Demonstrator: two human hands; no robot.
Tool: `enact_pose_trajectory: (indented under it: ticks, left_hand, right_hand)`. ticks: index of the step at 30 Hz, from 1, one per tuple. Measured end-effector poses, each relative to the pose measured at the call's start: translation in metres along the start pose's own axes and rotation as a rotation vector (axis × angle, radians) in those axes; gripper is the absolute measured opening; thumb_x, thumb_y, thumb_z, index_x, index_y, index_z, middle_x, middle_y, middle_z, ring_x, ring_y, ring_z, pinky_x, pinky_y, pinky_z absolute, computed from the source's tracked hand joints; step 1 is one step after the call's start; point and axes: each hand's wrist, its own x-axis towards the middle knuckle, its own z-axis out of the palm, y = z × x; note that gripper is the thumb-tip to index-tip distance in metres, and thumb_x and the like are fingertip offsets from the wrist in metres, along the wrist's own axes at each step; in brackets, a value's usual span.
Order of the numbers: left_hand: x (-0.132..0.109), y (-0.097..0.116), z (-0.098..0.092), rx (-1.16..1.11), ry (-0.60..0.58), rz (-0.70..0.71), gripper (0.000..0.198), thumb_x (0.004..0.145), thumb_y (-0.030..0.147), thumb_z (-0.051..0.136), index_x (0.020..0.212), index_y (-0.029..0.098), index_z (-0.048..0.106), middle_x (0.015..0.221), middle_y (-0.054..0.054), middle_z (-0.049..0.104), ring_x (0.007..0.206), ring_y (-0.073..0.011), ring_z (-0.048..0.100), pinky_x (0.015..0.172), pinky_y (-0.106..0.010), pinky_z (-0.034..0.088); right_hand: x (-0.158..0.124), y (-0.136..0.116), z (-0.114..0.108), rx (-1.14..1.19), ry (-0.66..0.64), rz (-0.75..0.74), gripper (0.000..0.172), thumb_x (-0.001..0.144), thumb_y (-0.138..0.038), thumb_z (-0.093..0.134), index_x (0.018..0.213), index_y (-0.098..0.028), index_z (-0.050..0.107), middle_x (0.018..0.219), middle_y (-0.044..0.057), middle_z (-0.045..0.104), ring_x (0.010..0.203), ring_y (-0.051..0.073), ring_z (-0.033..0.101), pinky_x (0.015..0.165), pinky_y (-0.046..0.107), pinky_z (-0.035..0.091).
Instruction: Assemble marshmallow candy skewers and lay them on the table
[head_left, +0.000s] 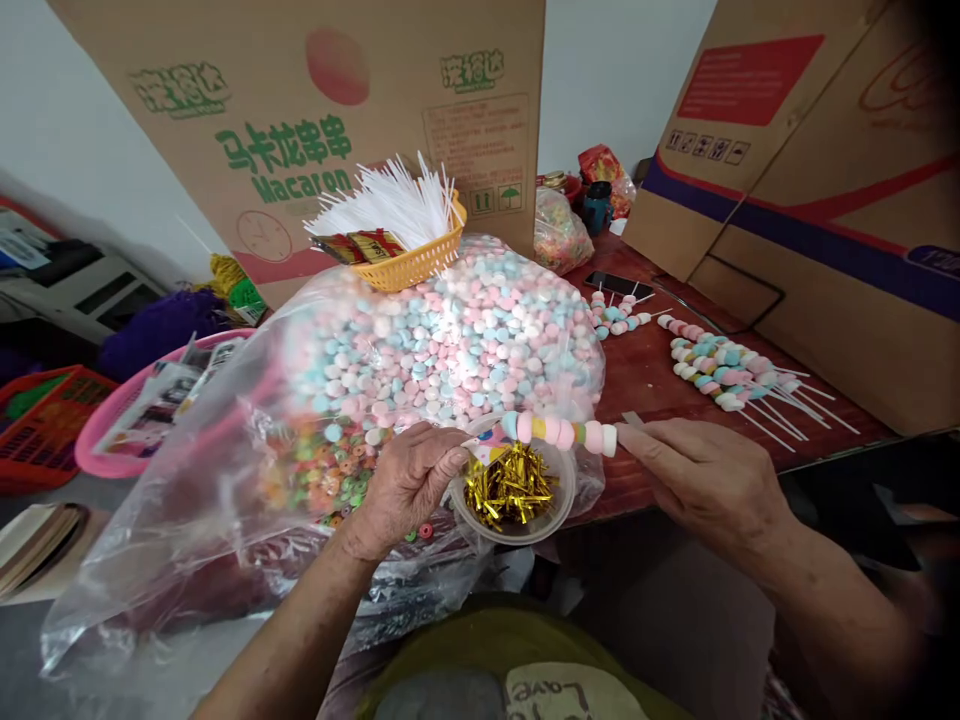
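A skewer of pink, white, yellow and blue marshmallow candies [559, 433] lies level between my two hands, above a clear round tub. My left hand [417, 472] is closed, its thumb and finger pinching a small printed wrapper [487, 446] at the skewer's left end. My right hand [705, 475] is closed at the right end, beside the last white candy; its fingers cover the stick there. Gold twist ties [514, 490] fill the tub [559, 515] below the skewer. Behind it spreads a large clear bag of pastel candies [450, 340], with ring-shaped candies [349, 465] near my left hand.
A yellow basket [409, 262] of white sticks rests on the candy bag. Finished-looking skewers [727, 370] lie on the red table [637, 390] at right, near a phone [616, 285]. Cardboard boxes [405, 60] stand behind and right. A pink basin [112, 465] is at left.
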Motion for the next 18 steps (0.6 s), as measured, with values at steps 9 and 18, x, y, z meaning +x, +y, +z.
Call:
enact_pose_trajectory:
  ticks: [9, 18]
  left_hand:
    - [-0.001, 0.003, -0.004, 0.075, -0.037, 0.028, 0.026, 0.095, 0.028, 0.042, 0.088, 0.019, 0.066, 0.082, -0.004, 0.073, 0.071, -0.0144, 0.065, 0.067, -0.027, 0.050]
    - [-0.004, 0.011, -0.003, -0.267, -0.099, -0.154, 0.035, 0.095, 0.028, 0.039, 0.067, 0.018, 0.057, 0.060, 0.001, 0.058, 0.057, -0.0096, 0.054, 0.057, -0.021, 0.043]
  right_hand:
    - [0.004, -0.002, -0.015, -0.071, -0.035, -0.161, 0.035, 0.081, -0.006, 0.040, 0.096, -0.024, 0.066, 0.079, 0.004, 0.071, 0.069, 0.018, 0.063, 0.060, 0.030, 0.044]
    - [-0.007, 0.002, -0.009, 0.027, 0.016, -0.039, 0.027, 0.084, -0.011, 0.046, 0.094, -0.024, 0.068, 0.080, 0.004, 0.070, 0.071, 0.017, 0.063, 0.063, 0.028, 0.046]
